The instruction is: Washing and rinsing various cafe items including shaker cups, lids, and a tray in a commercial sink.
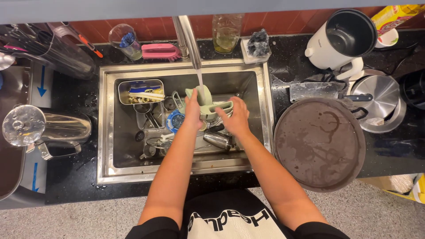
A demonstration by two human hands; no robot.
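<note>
Item: pale green plastic scoop (pixel 208 105), sink (pixel 106 132) centre, under running tap (pixel 188 40); our left hand (pixel 193 110) grips it, right hand (pixel 234 116) fingers close on its handle, pointing right.

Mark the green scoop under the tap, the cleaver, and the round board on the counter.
green scoop (pixel 208 107): head view, on its body between the two hands.
cleaver (pixel 312 91): head view, on the flat of the blade.
round board (pixel 319 144): head view, on the middle of its wet top face.
</note>
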